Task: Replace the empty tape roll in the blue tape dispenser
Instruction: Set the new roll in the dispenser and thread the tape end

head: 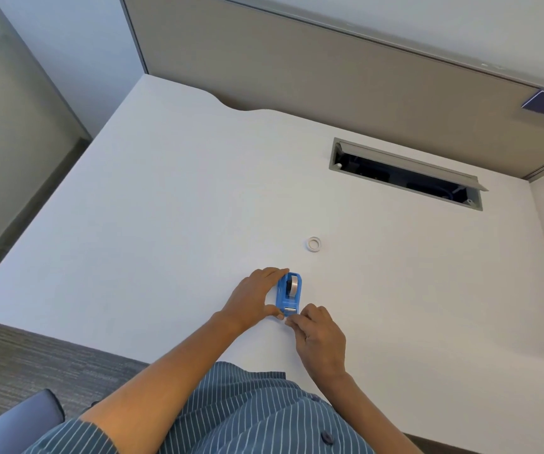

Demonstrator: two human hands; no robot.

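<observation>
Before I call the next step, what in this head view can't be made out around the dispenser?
- Tape end at the cutter of the blue tape dispenser: too small, right hand fingertips crowd it.
- Dispenser's left side: covered by left hand.
- White ring on desk: too small to tell empty core from fresh roll.

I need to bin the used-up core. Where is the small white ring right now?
In the head view, the small white ring lies flat on the white desk, apart from both hands, beyond and slightly right of the blue tape dispenser.
</observation>
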